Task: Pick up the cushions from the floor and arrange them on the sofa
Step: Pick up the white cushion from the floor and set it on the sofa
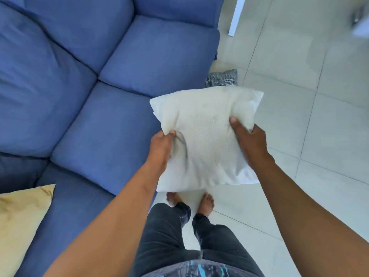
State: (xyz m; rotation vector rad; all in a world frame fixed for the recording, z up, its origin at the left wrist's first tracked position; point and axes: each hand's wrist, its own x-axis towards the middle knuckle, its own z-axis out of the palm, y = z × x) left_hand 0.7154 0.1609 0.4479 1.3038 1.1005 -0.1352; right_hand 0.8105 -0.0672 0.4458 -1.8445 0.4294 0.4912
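Note:
A cream-white cushion (pixel 205 134) hangs in the air in front of me, over the sofa's front edge and the floor. My left hand (pixel 160 145) pinches its left side and my right hand (pixel 250 144) grips its right side. The blue sofa (pixel 111 80) fills the left and top of the head view. A yellow cushion (pixel 22 222) lies on its seat at the lower left. A grey patterned cushion (pixel 222 77) lies on the floor by the sofa's far end, partly hidden behind the white one.
Pale floor tiles (pixel 299 96) spread to the right. A white furniture leg (pixel 236 17) stands at the top. My bare feet (pixel 206 203) are beside the sofa's front edge, below the held cushion.

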